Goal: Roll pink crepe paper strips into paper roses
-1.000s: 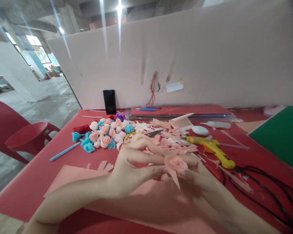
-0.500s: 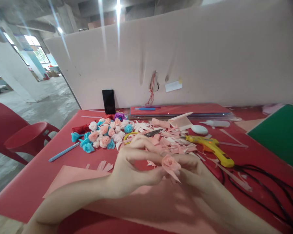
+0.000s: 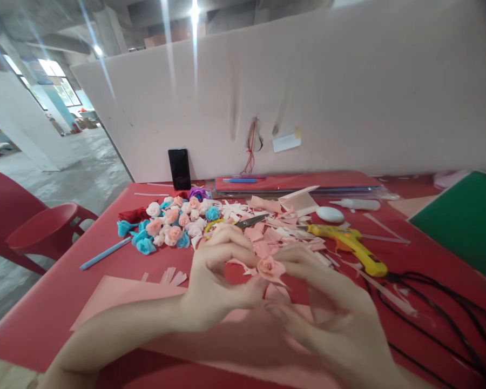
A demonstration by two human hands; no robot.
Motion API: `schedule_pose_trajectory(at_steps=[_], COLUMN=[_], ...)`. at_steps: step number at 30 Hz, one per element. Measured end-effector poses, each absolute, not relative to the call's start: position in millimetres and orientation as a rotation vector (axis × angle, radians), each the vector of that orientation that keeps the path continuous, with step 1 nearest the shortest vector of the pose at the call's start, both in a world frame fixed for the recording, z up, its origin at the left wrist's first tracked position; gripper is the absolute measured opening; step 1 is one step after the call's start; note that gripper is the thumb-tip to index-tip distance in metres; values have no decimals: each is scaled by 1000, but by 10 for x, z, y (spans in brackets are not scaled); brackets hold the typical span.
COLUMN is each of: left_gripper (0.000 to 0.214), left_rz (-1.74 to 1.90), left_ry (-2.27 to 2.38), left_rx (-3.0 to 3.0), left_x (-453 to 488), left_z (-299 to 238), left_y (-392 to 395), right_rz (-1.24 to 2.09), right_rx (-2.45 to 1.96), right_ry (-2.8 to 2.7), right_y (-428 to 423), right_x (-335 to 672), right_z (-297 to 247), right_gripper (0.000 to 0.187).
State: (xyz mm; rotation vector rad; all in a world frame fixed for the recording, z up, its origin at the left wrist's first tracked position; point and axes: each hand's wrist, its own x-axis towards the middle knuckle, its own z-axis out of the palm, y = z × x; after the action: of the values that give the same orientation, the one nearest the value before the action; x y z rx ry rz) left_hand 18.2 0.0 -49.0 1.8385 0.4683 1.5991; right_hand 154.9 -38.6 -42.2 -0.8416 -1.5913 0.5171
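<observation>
A small pink paper rose (image 3: 269, 267) is pinched between both hands over the red table (image 3: 65, 292). My left hand (image 3: 221, 278) curls round it from the left, thumb and fingertips on its base. My right hand (image 3: 328, 302) holds it from the right with fingers bent. A sheet of pink paper (image 3: 117, 294) lies under my forearms. Pink paper scraps (image 3: 283, 235) are scattered just beyond the hands.
A heap of finished pink, white and blue paper roses (image 3: 174, 224) lies at the left. Scissors (image 3: 243, 222), a yellow glue gun (image 3: 350, 246) with black cable (image 3: 437, 302), a glue bottle (image 3: 358, 205), a blue pen (image 3: 105, 253), a phone (image 3: 179, 168), a green sheet (image 3: 465, 224) and a red chair (image 3: 28, 227) surround them.
Both hands have turned the rose and drawn it slightly left and up; the pointed paper tail hanging beneath it is no longer seen.
</observation>
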Motion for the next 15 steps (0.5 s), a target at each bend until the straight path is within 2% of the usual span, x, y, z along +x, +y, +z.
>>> schedule_pose_trajectory(at_steps=[6,15], left_gripper=[18,19], left_rz=[1613,1632], left_ry=[397,351], left_rx=[1875,1901], left_x=[202,199], left_z=[-486,-473], left_y=[6,9], right_rz=[377,324], right_rx=[-862,-847], right_ry=[-1631,-1647], right_y=[-393,-454], right_x=[1546,1613], right_z=[-372,-373], right_gripper=[15,20])
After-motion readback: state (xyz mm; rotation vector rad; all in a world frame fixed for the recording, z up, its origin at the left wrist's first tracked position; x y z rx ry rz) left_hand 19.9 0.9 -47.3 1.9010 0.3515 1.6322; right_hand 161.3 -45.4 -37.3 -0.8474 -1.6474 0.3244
